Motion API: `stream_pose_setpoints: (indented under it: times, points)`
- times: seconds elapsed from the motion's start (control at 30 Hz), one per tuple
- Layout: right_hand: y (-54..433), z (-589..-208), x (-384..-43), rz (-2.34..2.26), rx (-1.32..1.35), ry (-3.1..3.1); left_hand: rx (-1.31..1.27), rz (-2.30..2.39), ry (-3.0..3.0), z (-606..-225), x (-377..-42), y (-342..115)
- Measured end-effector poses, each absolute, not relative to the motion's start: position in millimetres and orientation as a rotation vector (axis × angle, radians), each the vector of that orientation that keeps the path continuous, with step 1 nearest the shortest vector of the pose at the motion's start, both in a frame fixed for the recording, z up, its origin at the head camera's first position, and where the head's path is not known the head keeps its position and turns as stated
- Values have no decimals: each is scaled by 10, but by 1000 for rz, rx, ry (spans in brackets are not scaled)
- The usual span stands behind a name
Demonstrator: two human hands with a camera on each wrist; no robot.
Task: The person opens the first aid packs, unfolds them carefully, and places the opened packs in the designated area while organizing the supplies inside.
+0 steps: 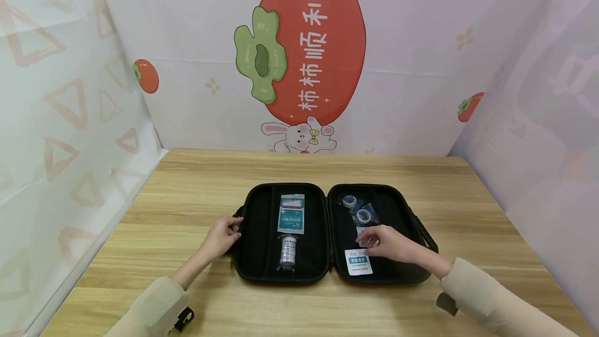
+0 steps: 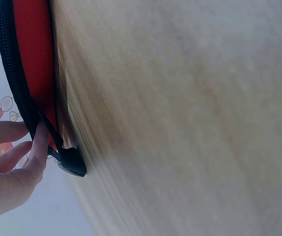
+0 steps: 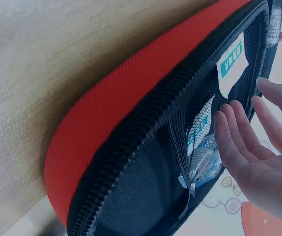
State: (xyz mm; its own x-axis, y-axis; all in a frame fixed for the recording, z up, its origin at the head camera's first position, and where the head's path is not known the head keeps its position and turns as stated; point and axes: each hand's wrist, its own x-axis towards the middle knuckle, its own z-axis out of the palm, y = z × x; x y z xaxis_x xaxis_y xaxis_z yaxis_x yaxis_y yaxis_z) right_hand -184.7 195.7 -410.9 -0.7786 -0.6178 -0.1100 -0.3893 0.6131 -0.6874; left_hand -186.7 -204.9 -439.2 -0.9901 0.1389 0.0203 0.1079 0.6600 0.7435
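Observation:
A zippered first-aid case (image 1: 255, 233) lies unfolded on the table, black inside and red outside. My left hand (image 1: 223, 235) pinches its left rim, close to the black zip end (image 2: 72, 162). Over the right half hovers my right hand (image 1: 390, 245), fingers loosely extended and holding nothing. Below its fingertips lies a white-and-blue pad packet (image 1: 359, 262); a second packet (image 1: 360, 235) is partly hidden by the fingers. Two wrapped tape rolls (image 1: 363, 216) sit farther back. In the left half are a teal flat packet (image 1: 291, 215) and a wrapped bandage roll (image 1: 288, 252).
The wooden table (image 1: 187, 186) extends around the case on all sides. A black handle (image 1: 425, 233) sticks out from the case's right edge. Printed cloth walls (image 1: 187, 108) stand behind the table and at both sides.

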Motion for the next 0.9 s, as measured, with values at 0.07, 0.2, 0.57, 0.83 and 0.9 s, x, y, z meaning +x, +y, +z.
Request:
stream_pose_setpoints:
  times: [0.07, 0.2, 0.57, 0.83, 0.9]
  points:
    - [1944, -4111, -1841, -933, -835, 2513, 211, 1264, 2827, -4394, -1868, -2049]
    - [1927, -4115, -1830, -902, -852, 2517, 211, 1263, 2826, -4397, -1874, -2046]
    - [1901, -4168, -1805, -830, -850, 2552, 205, 1266, 2824, -4415, -1883, -2048]
    - [1881, -4210, -1783, -806, -878, 2547, 209, 1267, 2825, -4411, -1879, -2050]
    - [1876, -4215, -1780, -792, -885, 2554, 209, 1266, 2827, -4408, -1877, -2049]
